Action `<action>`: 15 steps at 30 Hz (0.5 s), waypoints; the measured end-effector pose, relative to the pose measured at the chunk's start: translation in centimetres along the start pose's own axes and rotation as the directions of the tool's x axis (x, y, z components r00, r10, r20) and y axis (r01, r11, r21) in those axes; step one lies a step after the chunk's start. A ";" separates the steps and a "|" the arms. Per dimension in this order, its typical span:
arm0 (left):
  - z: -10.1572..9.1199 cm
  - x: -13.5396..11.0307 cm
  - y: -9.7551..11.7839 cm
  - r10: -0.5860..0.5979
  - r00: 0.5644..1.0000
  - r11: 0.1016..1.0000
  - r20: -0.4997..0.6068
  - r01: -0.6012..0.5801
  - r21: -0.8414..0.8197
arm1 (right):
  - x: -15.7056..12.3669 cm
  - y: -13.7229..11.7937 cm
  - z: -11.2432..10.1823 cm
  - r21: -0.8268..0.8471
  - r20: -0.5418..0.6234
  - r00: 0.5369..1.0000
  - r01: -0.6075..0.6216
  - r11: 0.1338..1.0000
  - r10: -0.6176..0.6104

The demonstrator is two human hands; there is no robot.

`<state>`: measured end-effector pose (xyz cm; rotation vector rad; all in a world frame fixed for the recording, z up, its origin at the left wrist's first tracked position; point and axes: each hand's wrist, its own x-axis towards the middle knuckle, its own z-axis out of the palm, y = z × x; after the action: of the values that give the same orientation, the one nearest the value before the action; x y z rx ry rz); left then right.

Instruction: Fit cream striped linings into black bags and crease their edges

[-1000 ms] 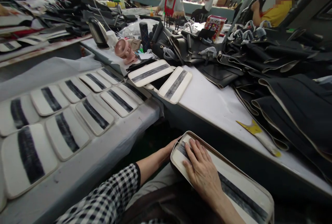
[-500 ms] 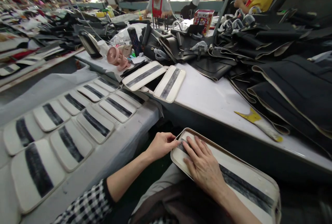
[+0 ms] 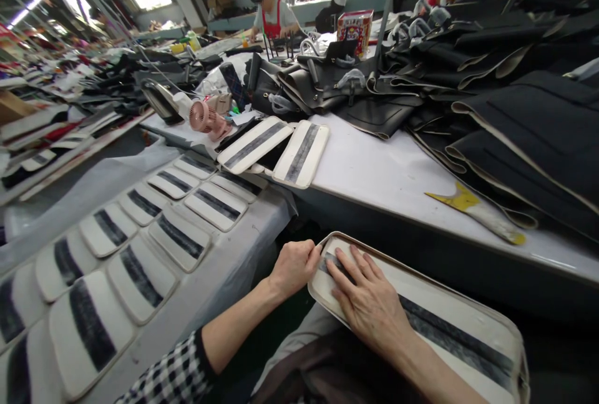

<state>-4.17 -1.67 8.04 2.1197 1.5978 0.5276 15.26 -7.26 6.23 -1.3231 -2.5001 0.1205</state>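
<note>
Across my lap lies a long cream panel [image 3: 449, 279] with rounded corners, a raised edge and a dark stripe down its middle. It looks like a bag base. My right hand [image 3: 367, 295] rests flat on its left part, fingers spread and covering some of the stripe. At the upper left corner, my left hand [image 3: 294, 267] is closed with thumb and fingers pinched on the panel's rim. What lies inside the curled fingers is hidden.
Similar striped panels [image 3: 88, 329] lie in rows on the covered table at left. Two more panels [image 3: 302, 151] overlap the white table's edge. Beyond are a pink fan [image 3: 206, 118], a kettle [image 3: 161, 101], a yellow-and-white scraper-like tool [image 3: 477, 211] and piled black leather pieces [image 3: 528, 123]. People sit farther back.
My left hand has shifted slightly along the panel's corner, and its fingers are now curled tighter. The right hand stays flat on the panel. The view has tilted and turned a little.
</note>
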 end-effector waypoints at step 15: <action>-0.2 0.3 0.4 0.014 0.999 1.000 0.037 -0.014 -0.002 | 0.0 0.0 0.2 0.113 -0.011 0.994 -0.107 0.988 0.108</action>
<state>-3.85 -1.44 8.44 2.1290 1.5631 0.4914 15.20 -7.25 6.02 -1.4063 -2.3706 0.2685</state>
